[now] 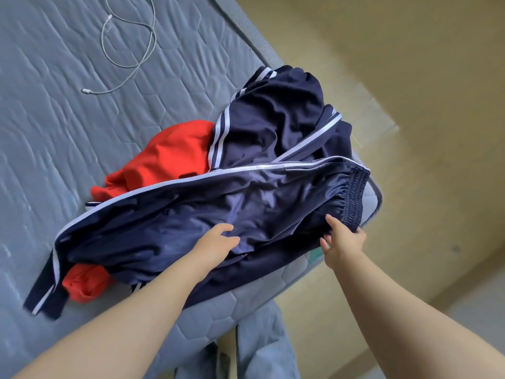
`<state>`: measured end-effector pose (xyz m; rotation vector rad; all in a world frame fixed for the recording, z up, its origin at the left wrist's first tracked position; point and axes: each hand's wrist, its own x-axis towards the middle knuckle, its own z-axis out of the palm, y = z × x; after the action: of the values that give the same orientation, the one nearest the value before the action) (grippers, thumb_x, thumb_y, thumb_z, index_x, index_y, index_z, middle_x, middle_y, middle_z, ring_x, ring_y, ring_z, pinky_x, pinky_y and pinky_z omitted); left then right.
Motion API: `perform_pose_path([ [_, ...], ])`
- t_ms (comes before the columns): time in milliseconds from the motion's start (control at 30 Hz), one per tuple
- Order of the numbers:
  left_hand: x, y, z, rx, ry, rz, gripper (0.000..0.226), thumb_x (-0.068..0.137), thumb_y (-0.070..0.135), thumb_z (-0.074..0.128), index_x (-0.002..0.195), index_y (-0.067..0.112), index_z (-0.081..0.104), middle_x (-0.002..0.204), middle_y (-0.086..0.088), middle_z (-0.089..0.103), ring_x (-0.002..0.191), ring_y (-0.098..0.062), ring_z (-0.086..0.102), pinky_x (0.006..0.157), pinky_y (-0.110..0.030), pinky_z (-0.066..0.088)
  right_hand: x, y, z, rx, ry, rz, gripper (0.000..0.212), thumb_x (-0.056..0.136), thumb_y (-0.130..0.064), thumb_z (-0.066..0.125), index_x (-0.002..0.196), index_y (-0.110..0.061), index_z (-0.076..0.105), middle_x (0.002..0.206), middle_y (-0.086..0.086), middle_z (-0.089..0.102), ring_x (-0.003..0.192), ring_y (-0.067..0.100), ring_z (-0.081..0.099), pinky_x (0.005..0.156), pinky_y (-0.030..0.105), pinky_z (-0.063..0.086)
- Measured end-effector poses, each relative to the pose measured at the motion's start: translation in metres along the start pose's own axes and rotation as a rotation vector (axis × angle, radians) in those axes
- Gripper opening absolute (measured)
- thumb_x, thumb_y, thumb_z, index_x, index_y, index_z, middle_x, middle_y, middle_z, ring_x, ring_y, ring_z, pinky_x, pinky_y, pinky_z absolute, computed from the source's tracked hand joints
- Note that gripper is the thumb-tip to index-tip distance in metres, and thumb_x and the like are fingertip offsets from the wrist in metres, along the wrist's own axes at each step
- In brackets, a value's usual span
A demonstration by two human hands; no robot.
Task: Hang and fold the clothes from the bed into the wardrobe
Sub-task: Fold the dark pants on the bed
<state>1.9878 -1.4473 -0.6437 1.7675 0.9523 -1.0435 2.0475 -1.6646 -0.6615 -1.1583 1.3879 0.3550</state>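
Note:
Navy track trousers point(191, 214) with white side stripes lie spread across the corner of the grey quilted mattress point(54, 119). My left hand point(216, 243) rests flat on the trousers' middle, fingers relaxed. My right hand point(343, 242) pinches the fabric just below the elastic waistband point(355, 198), thumb on top. A second navy striped garment point(273, 119) is bunched behind them. A red garment point(175, 157) lies underneath, with another part of it showing near the trouser cuffs. The wardrobe is out of view.
A white charging cable point(128, 50) loops on the mattress at the far left. The mattress corner point(374, 195) ends just right of the waistband, with beige floor point(410, 105) beyond. My legs in light trousers point(262, 346) stand against the bed's near edge.

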Motion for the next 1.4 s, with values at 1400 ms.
perform_pose_path([
  [1400,-0.039,-0.061,-0.062,-0.517,-0.038,0.052,0.051,0.083,0.026,0.068,0.131,0.025,0.051,0.137,0.001,0.047,0.107,-0.010,0.041,0.087,-0.024,0.031,-0.122,0.103,0.043,-0.594,-0.310,-0.209,0.021,0.083,-0.015,0.065,0.070,-0.009,0.050,0.066,0.006,0.052,0.059,0.018,0.050,0.058,0.028,0.047],
])
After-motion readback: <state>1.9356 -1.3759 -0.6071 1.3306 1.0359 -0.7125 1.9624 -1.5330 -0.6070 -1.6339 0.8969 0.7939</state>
